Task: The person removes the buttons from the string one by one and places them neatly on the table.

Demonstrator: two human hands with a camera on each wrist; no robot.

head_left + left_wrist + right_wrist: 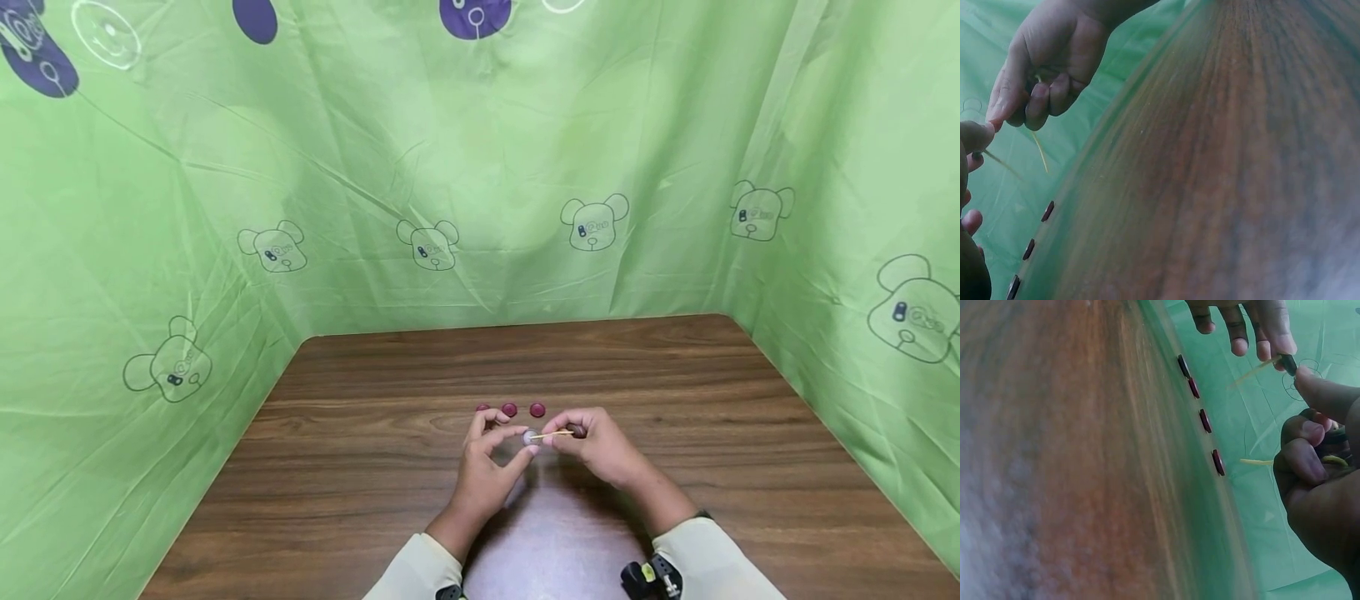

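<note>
"Where was the disc (529,437)?"
"Over the table (337,433), pinched by the left hand (486,469)."
"And the right hand (600,448)?"
"It was just right of the disc, its fingers curled round a yellow string (557,433)."

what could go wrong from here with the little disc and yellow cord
The left hand only pinches the small disc, so it might slip. The yellow cord has a loose end sticking out from the right hand, which could snag. In the head view, the left hand overlaps the leftmost visible red disc; lowering the hand may nudge it.
</note>
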